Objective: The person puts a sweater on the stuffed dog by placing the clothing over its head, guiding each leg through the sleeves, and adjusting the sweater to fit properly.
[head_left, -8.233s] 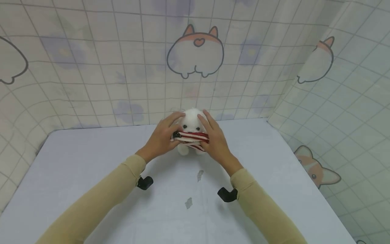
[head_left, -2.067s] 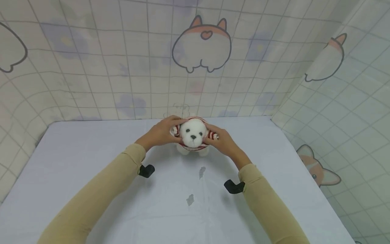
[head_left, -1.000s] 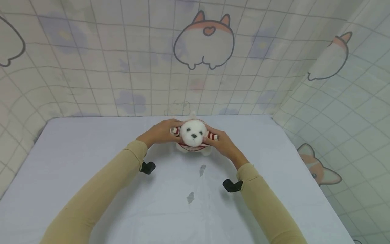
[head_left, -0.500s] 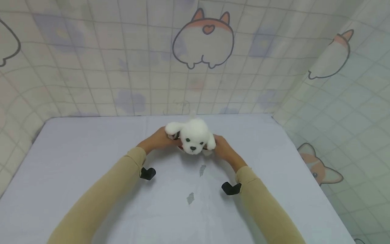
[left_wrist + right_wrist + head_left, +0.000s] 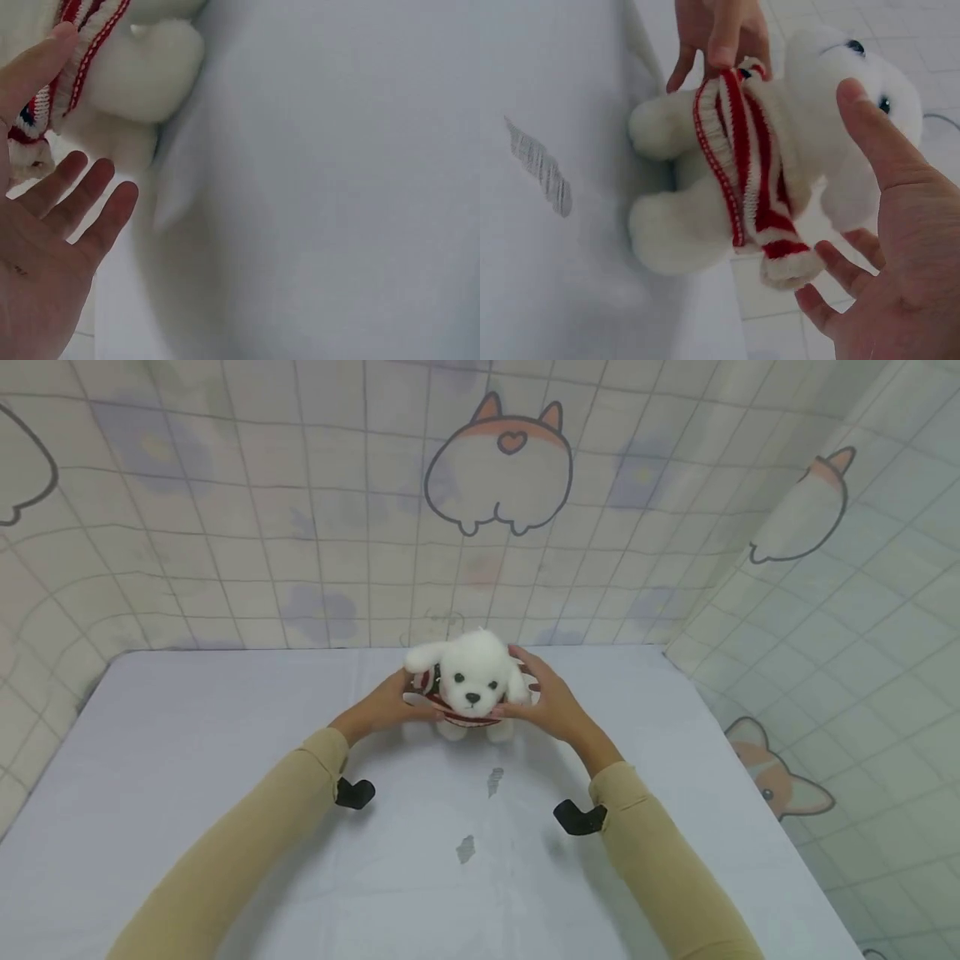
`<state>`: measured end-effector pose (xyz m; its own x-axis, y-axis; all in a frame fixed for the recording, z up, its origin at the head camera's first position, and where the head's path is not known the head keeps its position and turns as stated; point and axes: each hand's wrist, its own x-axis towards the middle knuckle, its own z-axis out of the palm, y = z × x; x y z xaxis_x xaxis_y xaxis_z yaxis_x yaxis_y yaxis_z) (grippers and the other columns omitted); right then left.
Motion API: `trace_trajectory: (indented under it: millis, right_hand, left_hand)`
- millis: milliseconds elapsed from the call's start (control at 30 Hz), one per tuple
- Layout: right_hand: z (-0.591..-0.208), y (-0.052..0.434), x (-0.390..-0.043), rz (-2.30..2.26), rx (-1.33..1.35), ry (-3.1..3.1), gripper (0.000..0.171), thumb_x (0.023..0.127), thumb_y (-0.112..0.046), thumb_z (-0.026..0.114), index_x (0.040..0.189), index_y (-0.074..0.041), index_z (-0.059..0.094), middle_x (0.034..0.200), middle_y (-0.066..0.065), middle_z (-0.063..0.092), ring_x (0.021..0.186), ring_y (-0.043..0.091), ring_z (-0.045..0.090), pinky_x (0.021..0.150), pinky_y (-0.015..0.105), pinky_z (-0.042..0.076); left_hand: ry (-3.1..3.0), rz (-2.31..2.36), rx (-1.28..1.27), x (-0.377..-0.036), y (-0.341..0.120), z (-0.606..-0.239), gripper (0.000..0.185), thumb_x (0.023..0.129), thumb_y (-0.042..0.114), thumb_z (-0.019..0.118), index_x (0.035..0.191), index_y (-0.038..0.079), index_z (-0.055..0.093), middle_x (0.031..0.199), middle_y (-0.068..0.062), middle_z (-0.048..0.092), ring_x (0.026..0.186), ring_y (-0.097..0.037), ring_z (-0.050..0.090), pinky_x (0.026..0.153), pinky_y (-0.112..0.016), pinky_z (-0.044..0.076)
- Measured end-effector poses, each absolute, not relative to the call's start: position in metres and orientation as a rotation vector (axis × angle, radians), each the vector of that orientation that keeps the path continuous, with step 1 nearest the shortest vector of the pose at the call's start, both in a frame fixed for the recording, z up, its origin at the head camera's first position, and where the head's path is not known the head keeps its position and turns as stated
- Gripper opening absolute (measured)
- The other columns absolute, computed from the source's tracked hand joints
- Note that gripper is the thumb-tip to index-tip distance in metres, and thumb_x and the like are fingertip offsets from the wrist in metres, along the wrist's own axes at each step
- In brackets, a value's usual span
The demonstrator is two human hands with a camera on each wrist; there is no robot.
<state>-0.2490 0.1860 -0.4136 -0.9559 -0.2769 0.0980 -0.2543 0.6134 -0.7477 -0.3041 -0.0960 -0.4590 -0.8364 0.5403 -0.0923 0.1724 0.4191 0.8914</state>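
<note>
A white plush dog (image 5: 475, 672) stands on the table, facing me, in a red-and-white striped knitted sweater (image 5: 754, 161). Its head and both floppy ears are outside the neckline. My left hand (image 5: 390, 702) is at the sweater's left side. In the left wrist view its thumb (image 5: 45, 60) lies over the striped knit, the index finger is hidden behind it, and the other fingers extend free. My right hand (image 5: 551, 697) is spread at the other side. In the right wrist view its thumb (image 5: 874, 131) is by the dog's cheek, its fingers near the ear and sleeve (image 5: 787, 262).
The table (image 5: 300, 877) has a white cover with two small grey patches (image 5: 466, 850). Behind it and to the right hang curtains (image 5: 360, 552) with a grid and cartoon corgis. Black wrist mounts (image 5: 355, 793) stick out below both forearms.
The sweater was bunched over the muzzle, then sat around the face with the ears covered. Both ears have come out, and the head is raised again. My right hand has opened out.
</note>
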Motion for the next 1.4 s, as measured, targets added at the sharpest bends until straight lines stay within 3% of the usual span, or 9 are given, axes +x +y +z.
trace_trajectory:
  millis: [233, 467, 800, 1000, 1233, 1300, 1400]
  right_hand:
    - [-0.392, 0.169, -0.253, -1.297, -0.468, 2.820, 0.089, 0.081, -0.039, 0.077, 0.153, -0.027, 0.026, 0.156, 0.000, 0.032, 0.139, 0.025, 0.040, 0.107, 0.048, 0.043]
    - [-0.382, 0.154, -0.260, -1.211, -0.429, 2.841, 0.091, 0.079, -0.046, 0.076, 0.152, -0.031, 0.026, 0.153, 0.003, 0.038, 0.132, 0.029, 0.046, 0.100, 0.053, 0.047]
    - [-0.375, 0.149, -0.258, -1.339, -0.257, 2.795, 0.080, 0.081, -0.044, 0.074, 0.148, -0.025, 0.036, 0.143, 0.008, 0.048, 0.122, 0.031, 0.054, 0.095, 0.052, 0.051]
    - [-0.369, 0.151, -0.257, -1.614, -0.253, 2.678, 0.070, 0.083, -0.038, 0.075, 0.142, -0.021, 0.043, 0.137, 0.007, 0.053, 0.122, 0.027, 0.053, 0.099, 0.049, 0.048]
    - [-0.370, 0.149, -0.259, -1.902, -0.223, 2.455, 0.068, 0.084, -0.029, 0.074, 0.143, -0.019, 0.042, 0.138, 0.009, 0.052, 0.124, 0.028, 0.052, 0.102, 0.049, 0.045]
    - [-0.371, 0.147, -0.258, -1.990, -0.216, 2.362, 0.065, 0.085, -0.026, 0.073, 0.142, -0.019, 0.043, 0.138, 0.009, 0.051, 0.123, 0.027, 0.052, 0.102, 0.048, 0.045]
    - [-0.373, 0.144, -0.257, -2.111, -0.226, 2.220, 0.060, 0.087, -0.021, 0.070, 0.141, -0.019, 0.043, 0.137, 0.009, 0.050, 0.121, 0.025, 0.052, 0.102, 0.045, 0.046]
  left_hand:
    - [2.312, 1.389, 0.603, -0.298, -0.096, -0.469, 0.103, 0.074, 0.036, 0.084, 0.153, 0.025, 0.019, 0.146, -0.005, 0.043, 0.126, -0.030, 0.051, 0.108, -0.052, 0.038]
    - [2.310, 1.379, 0.574, -0.291, -0.092, -0.473, 0.095, 0.079, 0.034, 0.079, 0.152, 0.017, 0.022, 0.140, -0.010, 0.047, 0.126, -0.030, 0.051, 0.104, -0.047, 0.045]
    - [2.276, 1.418, 0.540, -0.286, -0.088, -0.477, 0.098, 0.076, 0.038, 0.082, 0.152, 0.022, 0.023, 0.145, -0.005, 0.043, 0.130, -0.028, 0.048, 0.104, -0.046, 0.045]
    - [2.247, 1.470, 0.444, -0.285, -0.092, -0.473, 0.117, 0.067, 0.050, 0.085, 0.155, 0.030, 0.009, 0.160, -0.003, 0.023, 0.145, -0.032, 0.029, 0.114, -0.055, 0.030]
    - [2.202, 1.534, 0.388, -0.285, -0.100, -0.467, 0.132, 0.065, 0.046, 0.087, 0.156, 0.028, -0.007, 0.165, -0.003, 0.000, 0.152, -0.029, 0.000, 0.120, -0.057, 0.007]
    - [2.161, 1.579, 0.388, -0.283, -0.103, -0.464, 0.130, 0.066, 0.045, 0.087, 0.155, 0.032, -0.007, 0.165, -0.001, 0.001, 0.152, -0.028, 0.001, 0.120, -0.057, 0.007]
    - [2.076, 1.686, 0.416, -0.282, -0.110, -0.464, 0.120, 0.071, 0.036, 0.085, 0.154, 0.039, -0.001, 0.162, -0.001, 0.016, 0.147, -0.027, 0.020, 0.119, -0.052, 0.019]
